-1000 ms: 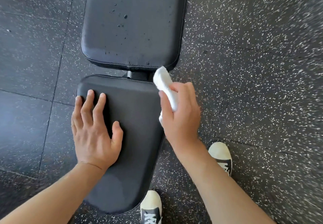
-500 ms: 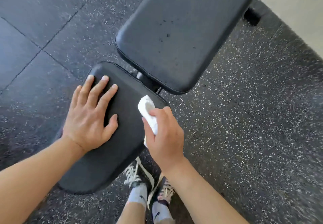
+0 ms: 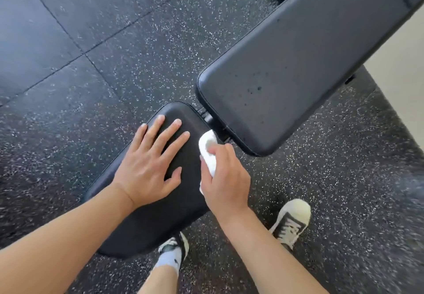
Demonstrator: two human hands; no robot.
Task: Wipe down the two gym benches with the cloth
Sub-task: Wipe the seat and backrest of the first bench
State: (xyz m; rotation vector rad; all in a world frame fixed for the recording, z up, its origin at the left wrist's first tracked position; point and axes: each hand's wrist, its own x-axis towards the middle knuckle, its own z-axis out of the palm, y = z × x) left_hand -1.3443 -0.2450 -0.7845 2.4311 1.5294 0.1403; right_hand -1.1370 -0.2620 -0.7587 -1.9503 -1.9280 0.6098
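Right hand [image 3: 226, 179] clenched round the folded white cloth [image 3: 209, 151], now pressed at the seat pad's [image 3: 151, 222] far right corner, just short of the gap to the back pad [image 3: 305, 69]. Half a second ago held a little farther back along that same right edge; a full second ago lifted off the edge altogether. Left hand [image 3: 150, 164] flat and released, fingers spread on the seat just left of the cloth, bracing as before. Beyond the cloth, droplets dotting the back pad, unwiped. Judged: seat stroke ending, back pad next. Sneakers [image 3: 291, 220] on speckled rubber floor [image 3: 114, 64] below the grip.
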